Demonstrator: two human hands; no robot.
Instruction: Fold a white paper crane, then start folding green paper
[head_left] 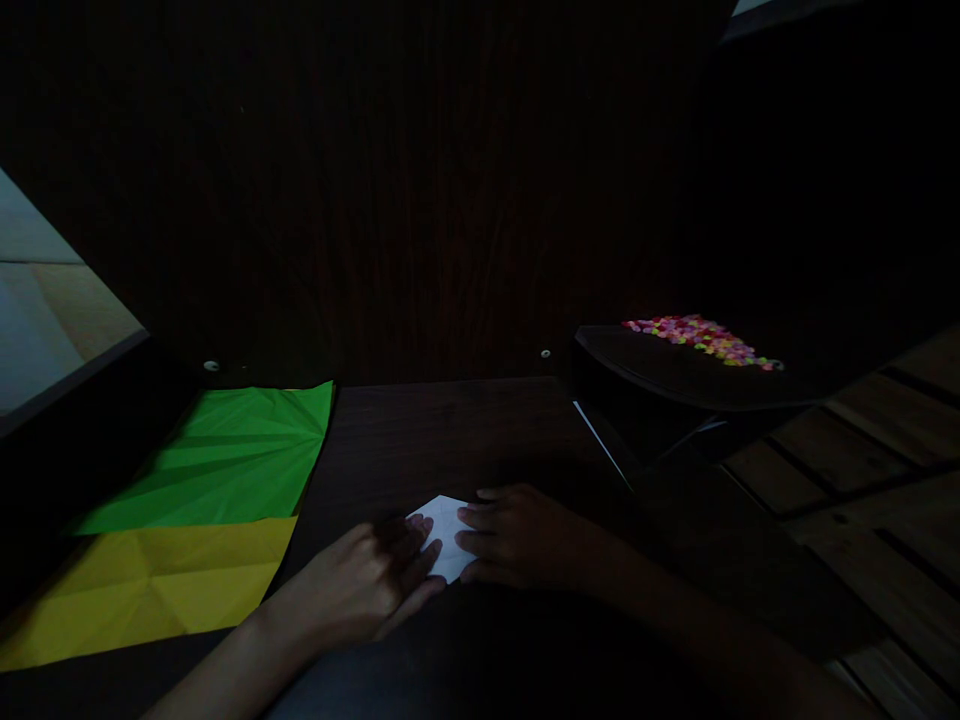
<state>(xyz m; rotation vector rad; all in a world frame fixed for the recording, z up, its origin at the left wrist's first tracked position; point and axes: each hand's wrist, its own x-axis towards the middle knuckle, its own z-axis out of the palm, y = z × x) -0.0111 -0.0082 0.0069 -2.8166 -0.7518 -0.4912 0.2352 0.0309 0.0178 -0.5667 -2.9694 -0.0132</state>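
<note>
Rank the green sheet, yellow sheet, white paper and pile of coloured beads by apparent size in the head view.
1. Yellow sheet and green sheet: look alike, not ranked.
2. Beads.
3. White paper, partly covered by both hands; beads lie farther off, so unsure.

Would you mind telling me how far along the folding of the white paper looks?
The white paper is already a small folded shape. Both hands, left hand and right hand, press it flat on the dark table. The creased green sheet and yellow sheet lie unfolded aside.

Creased matt paper sheets (217, 455); dark table (450, 430), seemingly grained wood.
</note>
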